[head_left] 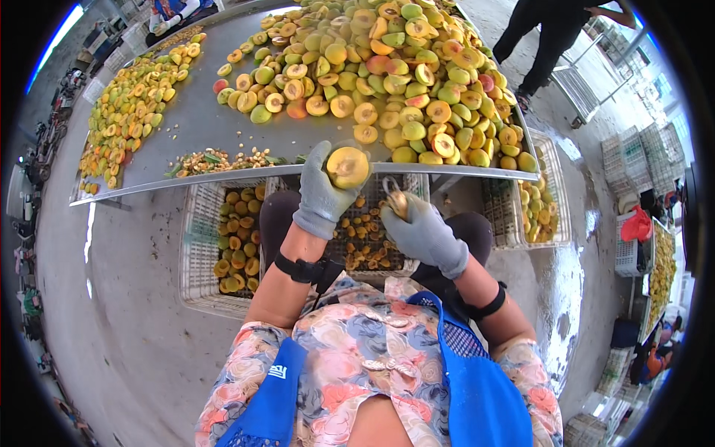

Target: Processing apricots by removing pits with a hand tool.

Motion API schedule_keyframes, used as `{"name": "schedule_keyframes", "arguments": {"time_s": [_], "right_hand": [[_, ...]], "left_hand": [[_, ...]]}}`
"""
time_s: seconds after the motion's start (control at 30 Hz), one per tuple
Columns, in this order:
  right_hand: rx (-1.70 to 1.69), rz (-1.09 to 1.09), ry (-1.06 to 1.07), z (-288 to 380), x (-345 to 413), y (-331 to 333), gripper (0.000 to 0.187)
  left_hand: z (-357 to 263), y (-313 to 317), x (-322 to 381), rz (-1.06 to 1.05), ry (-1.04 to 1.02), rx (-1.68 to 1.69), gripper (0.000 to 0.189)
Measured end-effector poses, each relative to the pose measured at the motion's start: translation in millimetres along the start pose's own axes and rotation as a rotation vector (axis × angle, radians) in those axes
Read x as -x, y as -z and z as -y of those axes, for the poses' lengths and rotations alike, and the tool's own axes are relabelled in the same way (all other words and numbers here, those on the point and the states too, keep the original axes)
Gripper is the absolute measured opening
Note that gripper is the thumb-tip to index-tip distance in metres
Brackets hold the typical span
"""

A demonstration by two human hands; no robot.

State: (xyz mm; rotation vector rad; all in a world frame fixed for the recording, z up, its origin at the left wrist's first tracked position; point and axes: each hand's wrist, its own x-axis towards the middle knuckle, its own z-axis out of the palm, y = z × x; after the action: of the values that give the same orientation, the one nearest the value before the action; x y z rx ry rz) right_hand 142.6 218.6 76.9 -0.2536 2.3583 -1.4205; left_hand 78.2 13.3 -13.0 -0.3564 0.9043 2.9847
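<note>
My left hand (325, 193), in a grey work glove, holds a halved yellow stone fruit (347, 167) by the table's near edge. Its cut face is towards me, with a brownish hollow or stone in the middle; which of these, I cannot tell. In my gloved right hand (420, 229) is a small hand tool with a curved metal loop (390, 183) at its tip; fingers hide much of its handle. Below both hands, between my knees, a plastic crate (418, 184) contains small fruit pieces (366, 229). Ahead, a big heap of halved fruit (357, 72) covers much of the metal table (195, 120).
More fruit halves (134, 117) lie along the table's left side. Stones and scraps (215, 161) are piled near its front edge. Fruit-filled crates stand below, one left (192, 251) and one right (561, 195). Another person (544, 33) stands beyond the right corner; a seated person (176, 14) is far left.
</note>
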Motion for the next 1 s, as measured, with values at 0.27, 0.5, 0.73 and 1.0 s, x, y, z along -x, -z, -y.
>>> {"name": "schedule_keyframes", "arguments": {"time_s": [0.27,0.5,0.73,1.0], "right_hand": [[0.268,-0.116,0.234,0.4,2.0,-12.4,0.018],[0.311,-0.102,0.133,8.4,17.2,-14.5,0.031],[0.32,-0.052,0.144,-9.8,20.0,-15.2,0.02],[0.2,-0.024,0.175,3.8,36.1,-14.6,0.02]], "left_hand": [[-2.0,-69.4,74.0,0.282,-0.345,-0.526,0.037],[12.4,-73.1,77.0,0.203,-0.147,-0.101,0.038],[20.1,-71.8,74.7,0.167,-0.068,-0.132,0.04],[25.3,-71.7,74.1,0.253,-0.062,-0.233,0.038]]}}
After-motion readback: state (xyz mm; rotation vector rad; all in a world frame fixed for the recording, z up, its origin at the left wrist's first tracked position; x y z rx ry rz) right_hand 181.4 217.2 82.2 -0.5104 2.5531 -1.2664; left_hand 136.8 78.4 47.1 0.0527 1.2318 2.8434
